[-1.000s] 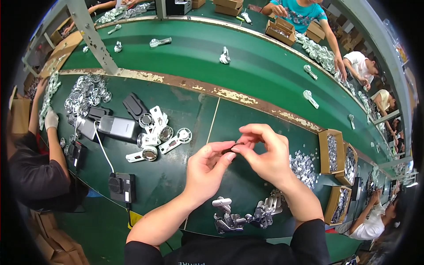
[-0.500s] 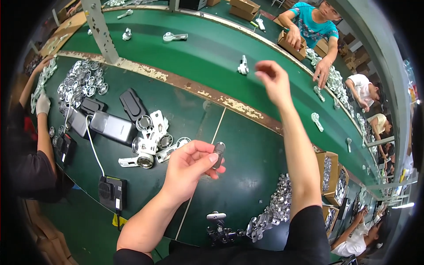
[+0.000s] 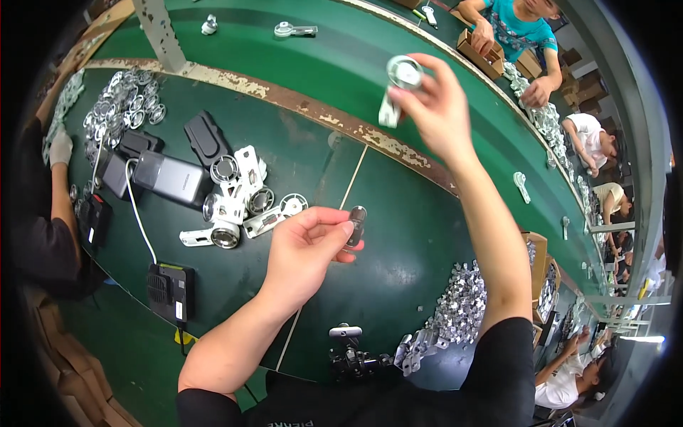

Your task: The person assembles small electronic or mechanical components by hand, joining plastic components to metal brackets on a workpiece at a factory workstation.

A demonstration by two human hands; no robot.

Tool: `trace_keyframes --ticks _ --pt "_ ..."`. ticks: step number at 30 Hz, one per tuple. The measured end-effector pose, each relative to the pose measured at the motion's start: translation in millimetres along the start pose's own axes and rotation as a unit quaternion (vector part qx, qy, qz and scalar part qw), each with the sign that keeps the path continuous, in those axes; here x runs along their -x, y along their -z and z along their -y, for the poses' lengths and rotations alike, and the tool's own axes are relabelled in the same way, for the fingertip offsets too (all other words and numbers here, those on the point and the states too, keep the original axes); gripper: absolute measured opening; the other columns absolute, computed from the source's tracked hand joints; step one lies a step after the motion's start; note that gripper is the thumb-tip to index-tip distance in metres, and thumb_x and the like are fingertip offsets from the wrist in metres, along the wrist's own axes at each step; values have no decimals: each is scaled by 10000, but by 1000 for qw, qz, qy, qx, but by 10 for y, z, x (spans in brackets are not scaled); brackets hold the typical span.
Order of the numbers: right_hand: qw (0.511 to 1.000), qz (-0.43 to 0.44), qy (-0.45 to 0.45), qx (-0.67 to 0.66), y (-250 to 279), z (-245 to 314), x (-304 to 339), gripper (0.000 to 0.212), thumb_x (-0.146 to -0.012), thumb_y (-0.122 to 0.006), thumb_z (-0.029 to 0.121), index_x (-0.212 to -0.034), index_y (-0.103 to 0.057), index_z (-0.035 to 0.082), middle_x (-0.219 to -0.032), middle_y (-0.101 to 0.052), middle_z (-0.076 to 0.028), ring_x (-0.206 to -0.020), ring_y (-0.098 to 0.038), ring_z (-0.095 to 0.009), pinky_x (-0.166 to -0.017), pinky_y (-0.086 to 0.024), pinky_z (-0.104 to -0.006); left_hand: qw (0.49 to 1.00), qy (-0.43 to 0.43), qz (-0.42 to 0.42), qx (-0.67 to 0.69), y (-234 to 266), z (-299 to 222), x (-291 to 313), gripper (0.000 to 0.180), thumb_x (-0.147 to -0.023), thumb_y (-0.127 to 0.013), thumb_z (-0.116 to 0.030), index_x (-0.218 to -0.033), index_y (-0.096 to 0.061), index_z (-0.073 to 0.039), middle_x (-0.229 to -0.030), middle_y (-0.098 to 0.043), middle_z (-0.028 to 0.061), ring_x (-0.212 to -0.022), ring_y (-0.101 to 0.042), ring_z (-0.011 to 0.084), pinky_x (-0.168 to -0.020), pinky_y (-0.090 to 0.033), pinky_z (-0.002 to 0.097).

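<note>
My left hand (image 3: 307, 245) pinches a small dark oval metal piece (image 3: 356, 223) between thumb and fingers, over the green table (image 3: 398, 235). My right hand (image 3: 435, 107) is stretched far forward over the rusty divider strip (image 3: 313, 114) and grips a white round-headed metal part (image 3: 398, 82) lifted off the conveyor belt (image 3: 341, 57). A cluster of similar white and silver round parts (image 3: 238, 203) lies on the table to the left of my left hand.
A dark flat device with a white cable (image 3: 171, 178) and a black box (image 3: 169, 290) lie at left. Heaps of small silver pieces (image 3: 459, 313) sit at right beside cardboard boxes (image 3: 537, 263). More parts (image 3: 295, 30) ride the belt. Other people work around the line.
My hands were together at the table centre; the right one has since reached forward to the belt and picked up a white round-headed part. The left stays holding the small dark piece.
</note>
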State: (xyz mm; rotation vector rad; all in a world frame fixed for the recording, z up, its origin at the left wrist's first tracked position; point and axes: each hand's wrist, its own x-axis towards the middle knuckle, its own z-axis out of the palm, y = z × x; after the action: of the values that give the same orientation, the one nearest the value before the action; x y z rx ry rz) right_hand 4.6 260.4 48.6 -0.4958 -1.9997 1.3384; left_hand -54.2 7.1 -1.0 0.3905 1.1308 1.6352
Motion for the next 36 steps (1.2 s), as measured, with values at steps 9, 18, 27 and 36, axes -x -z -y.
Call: trace_keyframes --ticks 9,18,27,36 --pt "987 60 -134 -68 -265 642 1396 509 -828 -694 -36 -1303 -534 51 -1097 -619 -64 -963 -603 -101 -748 -546 -236 998 20 56 6 -78 55 64 159 -931 -612 -53 -1065 -651 23 -960 -703 128 -841 -704 188 -722 -624 331" --pt "981 62 -179 -32 -216 642 1480 509 -826 -670 -93 -1298 -525 33 -1036 -623 -44 -930 -608 -79 -789 -521 -223 992 33 119 36 -66 55 89 168 -938 -602 -37 -1088 -651 22 -1034 -689 142 -926 -694 214 -831 -608 371" --pt "997 17 -73 -4 -331 543 1564 446 -822 -666 -23 -1248 -552 45 -823 -666 -94 -687 -650 -148 -645 -528 -287 997 14 74 1 -103 95 120 193 -921 -579 52 -1110 -620 62 -1040 -682 160 -933 -683 199 -837 -610 341" --pt "993 11 -121 8 -304 598 1594 530 -822 -681 -82 -1311 -537 63 -958 -639 -32 -809 -588 -47 -690 -503 -205 998 6 62 -16 -185 90 103 199 -919 -582 53 -1115 -608 69 -1070 -669 163 -964 -672 193 -842 -607 336"
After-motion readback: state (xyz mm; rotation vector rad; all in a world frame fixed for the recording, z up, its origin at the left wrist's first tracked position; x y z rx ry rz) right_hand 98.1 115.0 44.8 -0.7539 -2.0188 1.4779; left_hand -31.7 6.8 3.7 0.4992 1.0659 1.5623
